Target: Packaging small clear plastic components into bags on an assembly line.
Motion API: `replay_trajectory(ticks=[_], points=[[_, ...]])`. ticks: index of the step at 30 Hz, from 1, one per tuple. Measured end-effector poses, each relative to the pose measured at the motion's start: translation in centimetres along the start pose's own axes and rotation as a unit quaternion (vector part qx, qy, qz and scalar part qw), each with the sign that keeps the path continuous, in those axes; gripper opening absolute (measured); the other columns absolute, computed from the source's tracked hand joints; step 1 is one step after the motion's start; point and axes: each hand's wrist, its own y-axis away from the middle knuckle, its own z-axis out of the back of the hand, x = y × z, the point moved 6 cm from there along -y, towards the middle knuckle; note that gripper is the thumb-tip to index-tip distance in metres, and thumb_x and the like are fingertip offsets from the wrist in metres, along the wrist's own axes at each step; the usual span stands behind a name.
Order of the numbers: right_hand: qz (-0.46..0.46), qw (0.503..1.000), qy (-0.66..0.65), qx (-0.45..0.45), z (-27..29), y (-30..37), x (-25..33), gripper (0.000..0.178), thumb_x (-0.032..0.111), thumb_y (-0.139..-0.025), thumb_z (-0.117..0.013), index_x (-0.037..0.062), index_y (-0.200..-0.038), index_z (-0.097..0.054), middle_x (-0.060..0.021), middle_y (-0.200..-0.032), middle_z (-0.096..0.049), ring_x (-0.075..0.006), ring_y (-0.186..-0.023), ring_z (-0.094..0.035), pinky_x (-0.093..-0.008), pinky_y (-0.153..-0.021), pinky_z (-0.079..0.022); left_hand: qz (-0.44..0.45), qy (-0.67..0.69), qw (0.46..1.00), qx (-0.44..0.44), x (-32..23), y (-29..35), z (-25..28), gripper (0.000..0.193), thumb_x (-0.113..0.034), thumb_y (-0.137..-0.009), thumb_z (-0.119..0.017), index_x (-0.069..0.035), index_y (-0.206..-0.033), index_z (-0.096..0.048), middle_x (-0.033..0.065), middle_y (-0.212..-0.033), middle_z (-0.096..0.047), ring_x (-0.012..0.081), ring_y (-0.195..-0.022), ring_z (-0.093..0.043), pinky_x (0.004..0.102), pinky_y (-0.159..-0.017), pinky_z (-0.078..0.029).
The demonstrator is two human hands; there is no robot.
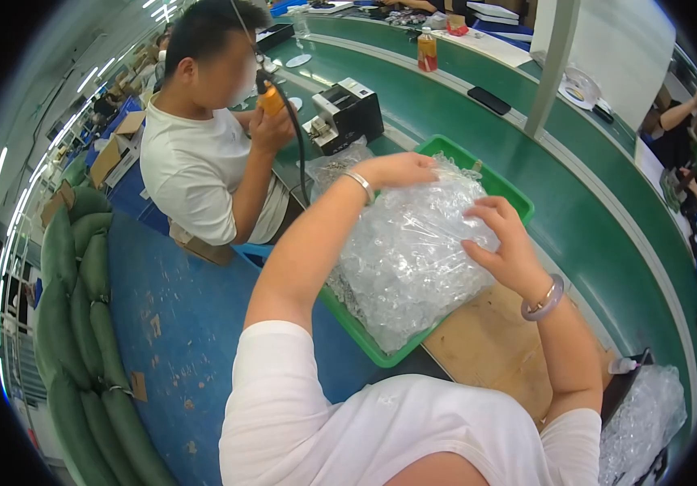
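Observation:
A large clear plastic bag [413, 251] full of small transparent pieces fills a green bin [385, 356] in front of me. At the far side of the bag, my left hand [403, 170] rests on or just over the plastic, fingers stretched out; its fingertips are partly hidden. Beside the bag's right edge, my right hand [506, 247] is open, thumb and fingers curved and spread, at or very near the plastic. Neither hand shows a firm grip. The exact shape of the pieces inside is too blurred to tell.
A co-worker [195, 170] at the left holds an orange-handled power screwdriver [270, 99]. Near them stands a black machine [347, 117]. A brown board [494, 340] lies right of the bin. A phone [489, 100], a drink bottle [427, 50] and another clear bag [646, 413] are around.

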Motion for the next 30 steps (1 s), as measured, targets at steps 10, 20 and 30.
replay_trajectory(ticks=[10, 20, 30], points=[[0.014, 0.990, -0.109, -0.092, -0.2, 1.0, -1.4, 0.023, 0.002, -0.064, -0.057, 0.0048, -0.086, -0.052, -0.0115, -0.105, -0.047, -0.0257, -0.102, -0.045, -0.0334, -0.088, -0.035, -0.035, 0.206, 0.977, 0.046, 0.9, 2.7, 0.9, 0.046, -0.009, -0.066, -0.071, 0.000, -0.107, -0.052, 0.0061, -0.095, -0.058, 0.0121, -0.085, -0.053, 0.0253, -0.075, -0.042], [0.030, 0.986, 0.079, -0.143, -1.6, 0.5, 2.0, 0.032, 0.004, -0.062, -0.056, 0.0039, -0.093, -0.051, -0.0149, -0.103, -0.048, -0.0334, -0.095, -0.047, -0.0378, -0.084, -0.037, -0.036, -0.108, 0.964, -0.241, -0.4, -0.1, 0.6, 0.027, -0.008, -0.064, -0.063, 0.001, -0.088, -0.055, 0.0153, -0.081, -0.060, 0.0185, -0.075, -0.057, 0.0302, -0.068, -0.044], [0.031, 0.982, 0.010, -0.188, 0.0, 3.7, 0.6, 0.049, 0.027, -0.068, -0.064, 0.0091, -0.111, -0.050, -0.0176, -0.121, -0.042, -0.0347, -0.113, -0.038, -0.0433, -0.096, -0.027, 0.013, 0.083, 0.996, 0.002, 0.9, 9.6, 2.2, 0.070, -0.021, -0.073, -0.064, -0.005, -0.131, -0.030, 0.0117, -0.130, -0.037, 0.0211, -0.118, -0.037, 0.0309, -0.098, -0.030]])
